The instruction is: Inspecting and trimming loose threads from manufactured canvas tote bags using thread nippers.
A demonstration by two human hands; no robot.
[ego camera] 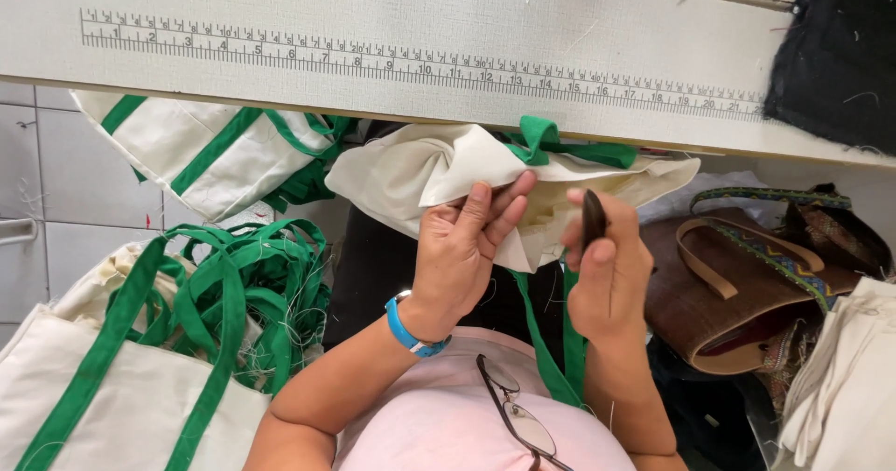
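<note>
Cream tote bag [439, 177] | left hand [462, 247] fingers gripping fabric | right hand [607, 270] fingers pinching dark tool [593, 217]

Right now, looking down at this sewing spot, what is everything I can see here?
Cream cloth bag with green straps: one, held up below the table edge.
Small dark tool: one, dark brown, upright in the right hand.
White worktable with a printed ruler strip: one, across the top.
Finished cream bags with green straps: a pile, count unclear, lower left; another under the table edge.
Brown woven handbag with patterned strap: one, right.
Black cloth: one piece, top right.
Cream cloth stack: right edge.
Eyeglasses: one pair, hanging on the pink shirt.
Blue wristband: one, left wrist.
Left hand: grips the bag.
Right hand: grips the tool.
</note>
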